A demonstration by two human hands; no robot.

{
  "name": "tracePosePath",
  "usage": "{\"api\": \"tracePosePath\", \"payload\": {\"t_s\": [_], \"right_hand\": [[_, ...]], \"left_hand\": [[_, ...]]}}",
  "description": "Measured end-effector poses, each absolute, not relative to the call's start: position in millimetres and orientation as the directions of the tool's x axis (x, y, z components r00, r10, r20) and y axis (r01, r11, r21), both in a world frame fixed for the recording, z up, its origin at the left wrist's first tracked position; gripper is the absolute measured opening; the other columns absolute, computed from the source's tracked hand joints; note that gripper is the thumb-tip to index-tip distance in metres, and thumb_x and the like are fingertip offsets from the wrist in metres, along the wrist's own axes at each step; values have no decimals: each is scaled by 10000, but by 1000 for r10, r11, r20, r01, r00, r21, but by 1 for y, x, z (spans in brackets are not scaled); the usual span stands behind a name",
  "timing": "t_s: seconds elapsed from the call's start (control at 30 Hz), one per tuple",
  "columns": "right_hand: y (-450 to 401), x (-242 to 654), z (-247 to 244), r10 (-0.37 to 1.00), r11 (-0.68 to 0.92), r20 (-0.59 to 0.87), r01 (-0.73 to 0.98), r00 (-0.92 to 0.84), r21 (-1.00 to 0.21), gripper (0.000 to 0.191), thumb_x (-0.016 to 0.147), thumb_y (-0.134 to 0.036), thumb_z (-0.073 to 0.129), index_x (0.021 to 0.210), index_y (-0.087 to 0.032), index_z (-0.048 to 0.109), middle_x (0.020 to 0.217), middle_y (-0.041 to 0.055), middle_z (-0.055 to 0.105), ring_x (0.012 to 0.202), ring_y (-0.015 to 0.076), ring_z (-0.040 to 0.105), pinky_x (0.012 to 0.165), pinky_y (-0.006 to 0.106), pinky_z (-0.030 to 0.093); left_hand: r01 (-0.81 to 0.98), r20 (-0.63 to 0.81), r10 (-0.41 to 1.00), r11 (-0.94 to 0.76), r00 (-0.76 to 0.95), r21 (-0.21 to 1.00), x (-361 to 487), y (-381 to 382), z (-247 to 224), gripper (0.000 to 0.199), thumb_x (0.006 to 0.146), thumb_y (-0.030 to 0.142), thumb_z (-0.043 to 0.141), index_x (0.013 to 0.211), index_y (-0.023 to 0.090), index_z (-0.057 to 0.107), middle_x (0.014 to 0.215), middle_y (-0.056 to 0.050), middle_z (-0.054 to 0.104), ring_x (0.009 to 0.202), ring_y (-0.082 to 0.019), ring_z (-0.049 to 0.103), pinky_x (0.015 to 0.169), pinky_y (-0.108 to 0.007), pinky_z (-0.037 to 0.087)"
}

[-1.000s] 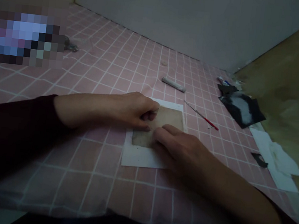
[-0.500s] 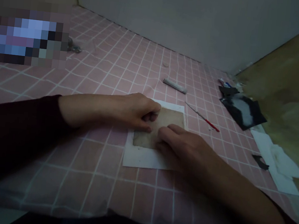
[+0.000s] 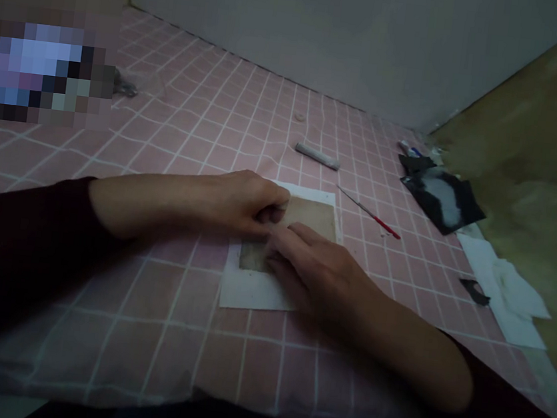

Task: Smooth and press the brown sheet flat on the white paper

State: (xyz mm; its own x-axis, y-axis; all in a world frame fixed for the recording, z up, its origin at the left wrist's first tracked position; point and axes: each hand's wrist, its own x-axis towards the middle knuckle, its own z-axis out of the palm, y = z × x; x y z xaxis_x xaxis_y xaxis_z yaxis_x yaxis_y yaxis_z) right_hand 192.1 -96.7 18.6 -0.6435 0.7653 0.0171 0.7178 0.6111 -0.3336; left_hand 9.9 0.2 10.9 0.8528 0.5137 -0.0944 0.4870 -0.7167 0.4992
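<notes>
On the pink checked cloth lies a white sheet of paper (image 3: pixel 249 293), with a smaller greyish-beige square piece (image 3: pixel 312 214) on top of it. My left hand (image 3: pixel 249 200) is over the left part of the square, its fingers curled in. From the right, my right hand (image 3: pixel 310 259) reaches over the same square with thumb and fingers pinched together. The tips of both hands come together above the square. Whatever is between the fingers is too small and dark to make out.
A thin tool with a red handle (image 3: pixel 382 226) lies right of the paper. Behind it is a grey cylindrical stick (image 3: pixel 317 156). Black sheet pieces with whitish powder (image 3: pixel 443 197) and white paper (image 3: pixel 516 286) lie along the right wall. A small ring (image 3: pixel 300 117) sits farther back.
My right hand has moved left until its fingertips meet those of my left hand. My left hand keeps its place over the square. The whole view has shifted slightly.
</notes>
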Motion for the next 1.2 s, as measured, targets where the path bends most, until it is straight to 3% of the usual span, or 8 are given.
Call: {"api": "tracePosePath", "payload": {"t_s": [0.17, 0.33, 0.5, 0.73, 0.87, 1.07, 1.2], "right_hand": [[-97, 198, 21, 810, 538, -56, 779, -583, -322, 125, 844, -70, 450, 833, -194, 433, 761, -15, 486, 631, 112, 479, 592, 253, 357], [-99, 190, 17, 760, 622, 46, 706, -648, -339, 139, 835, -52, 423, 877, -175, 473, 900, 40, 529, 748, 137, 508, 639, 255, 385], [-98, 197, 24, 802, 534, -97, 780, -590, -326, 105, 868, -118, 432, 794, -192, 444, 769, -2, 501, 615, 110, 472, 575, 253, 353], [-96, 193, 21, 780, 579, 30, 702, -625, -415, 95, 841, -92, 450, 831, -185, 435, 835, 16, 522, 719, 128, 499, 646, 259, 379], [-97, 198, 24, 810, 525, -78, 778, -581, -344, 138, 828, -57, 443, 825, -196, 437, 759, -14, 492, 620, 109, 469, 587, 253, 348], [-98, 188, 15, 753, 626, 46, 694, -656, -357, 127, 853, -79, 413, 866, -186, 480, 902, 46, 534, 753, 144, 510, 660, 264, 404], [-97, 197, 20, 794, 561, -60, 768, -605, -310, 120, 836, -76, 447, 844, -195, 466, 817, 7, 506, 641, 114, 484, 588, 251, 371]], "left_hand": [[468, -94, 495, -719, 864, 514, 10, -1, 12, 148, 742, 286, 559, 852, 187, 547, 715, 30, 569, 601, -83, 474, 553, -213, 304], [480, -88, 512, -714, 855, 510, 10, 0, 11, 114, 749, 271, 523, 810, 177, 543, 700, 34, 560, 582, -73, 460, 557, -209, 305], [454, -83, 485, -725, 870, 519, 10, 1, 10, 151, 737, 286, 558, 846, 182, 544, 704, 30, 559, 594, -82, 466, 548, -210, 308], [476, -98, 505, -708, 858, 521, 9, 0, 12, 132, 757, 300, 529, 817, 182, 540, 702, 27, 567, 590, -84, 468, 550, -214, 306], [462, -94, 489, -721, 867, 516, 9, -1, 13, 140, 737, 279, 560, 836, 182, 542, 711, 25, 566, 599, -85, 468, 556, -216, 311], [488, -106, 511, -708, 853, 511, 10, 0, 13, 109, 757, 275, 522, 802, 177, 539, 699, 28, 564, 585, -78, 466, 549, -211, 307], [462, -94, 488, -723, 868, 514, 10, 1, 10, 153, 737, 294, 554, 843, 183, 543, 717, 24, 574, 603, -89, 478, 560, -221, 311]]}}
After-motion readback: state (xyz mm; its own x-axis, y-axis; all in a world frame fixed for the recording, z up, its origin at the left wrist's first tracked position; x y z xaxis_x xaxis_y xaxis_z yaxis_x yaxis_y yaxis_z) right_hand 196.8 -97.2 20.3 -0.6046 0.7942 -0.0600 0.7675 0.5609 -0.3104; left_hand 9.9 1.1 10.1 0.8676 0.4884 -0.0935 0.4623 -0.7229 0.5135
